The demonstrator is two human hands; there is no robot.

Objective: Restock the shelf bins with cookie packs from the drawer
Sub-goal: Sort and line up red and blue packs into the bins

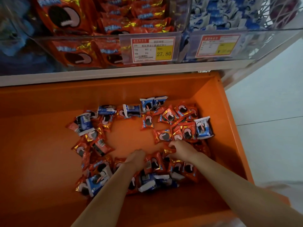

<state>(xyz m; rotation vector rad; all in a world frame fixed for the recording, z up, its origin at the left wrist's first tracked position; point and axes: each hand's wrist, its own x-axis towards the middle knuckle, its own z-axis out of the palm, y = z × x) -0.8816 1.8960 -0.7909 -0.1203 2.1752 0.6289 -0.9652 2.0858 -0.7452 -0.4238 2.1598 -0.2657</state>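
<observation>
In the drawer (41,145), right hand (183,151) pinches a crosswise red pack (169,150).

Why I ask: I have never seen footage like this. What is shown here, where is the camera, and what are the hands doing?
No machine here: one camera worn on a person's head looks down at their two bare arms. Below lies an open orange drawer with red and blue cookie packs scattered in it. The right hand pinches a red pack; the left hand is down among other red packs, fingers hidden, so I cannot tell whether it holds one. Above stand clear shelf bins, one with red packs, one with blue packs, each with a price label.
</observation>
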